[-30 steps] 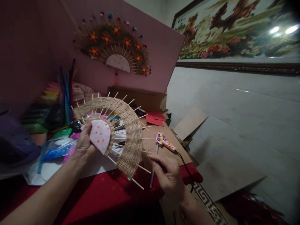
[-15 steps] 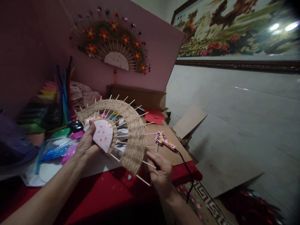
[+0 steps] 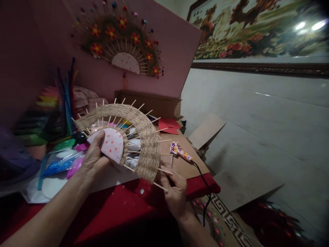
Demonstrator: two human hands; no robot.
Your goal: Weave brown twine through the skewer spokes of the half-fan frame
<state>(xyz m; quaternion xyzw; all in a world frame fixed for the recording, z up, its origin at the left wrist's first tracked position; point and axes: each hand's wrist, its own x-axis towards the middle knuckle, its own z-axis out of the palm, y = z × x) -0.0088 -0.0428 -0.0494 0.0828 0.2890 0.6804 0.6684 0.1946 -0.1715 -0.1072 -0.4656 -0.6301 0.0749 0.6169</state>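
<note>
One half-circle fan point(image 3: 149, 147) of woven tan twine and thin sticks is held above a red-covered table point(image 3: 115, 206), its curved band arching toward the far side and the stick ends jutting past the rim. The left hand point(image 3: 95, 159) is clamped on the fan's inner part, its thumb pressed across a pale half-round patch point(image 3: 113, 144) dotted with red. The right hand point(image 3: 176, 190), fingers bunched together, is at the fan's lower right edge among the stick ends; whether it pinches a stick or a strand cannot be told. The two hands are apart, the woven band between them.

Beyond the right hand, a flower-patterned glue gun point(image 3: 181, 152) lies on a brown board point(image 3: 196, 169), its black cable point(image 3: 203, 176) trailing over the table's edge. Red paper point(image 3: 169, 126) lies farther back. A small clear bead point(image 3: 142, 191) rests near the table's front. At left are plastic bags point(image 3: 60, 167) of blue and pink material and a white disc point(image 3: 52, 187). A second fan point(image 3: 111, 33), trimmed with orange flowers, is mounted on a pink board point(image 3: 169, 61) at the back; a framed picture point(image 3: 231, 41) of horses hangs at right.
</note>
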